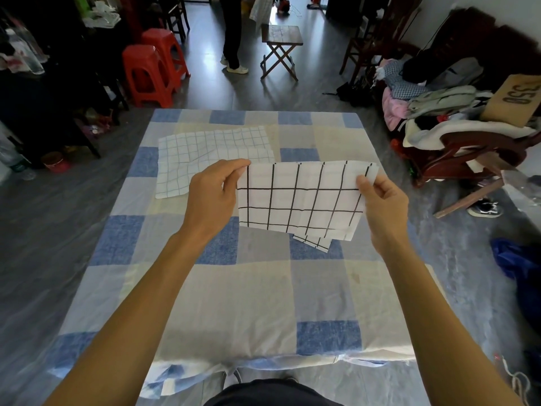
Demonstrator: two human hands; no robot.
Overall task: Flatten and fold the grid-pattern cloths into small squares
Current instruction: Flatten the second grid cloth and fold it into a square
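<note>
Tabletop [234,303]: fills the centre of the frame, draped in a soft patchwork sheet of blue, grey and cream squares. Matte woven fabric with light creases.

Black-grid cloth [301,200]: centre of frame, held up off the tabletop between both hands. The long axis runs left-right across the frame. The top edge is stretched between the two grips and the rest hangs down and away. Thin white fabric, limp, with bold black lines in large squares. It looks already folded: stacked layer edges show at the upper right corner, and a stray under-layer sticks out below the lower right edge, so the layers are not aligned. Judgement: the next fold turns on that left-right axis, with one short end brought over to the other to halve it toward a square. Both hands sit at equal reach, one per end, so either could lead.

Blue-grid cloth [205,150]: lies flat on the tabletop, up and left of the held cloth. White with fine blue lines in small squares, rumpled, with a fold line across it. Its near right part is hidden behind the left hand and the held cloth.

Right hand [383,203]: right of centre, pinches the upper right corner with the thumb on the near side and the fingers curled behind.

Left hand [212,197]: left of centre, pinches the upper left corner between thumb and fingertips. It is the nearer hand to the blue-grid cloth.
</note>
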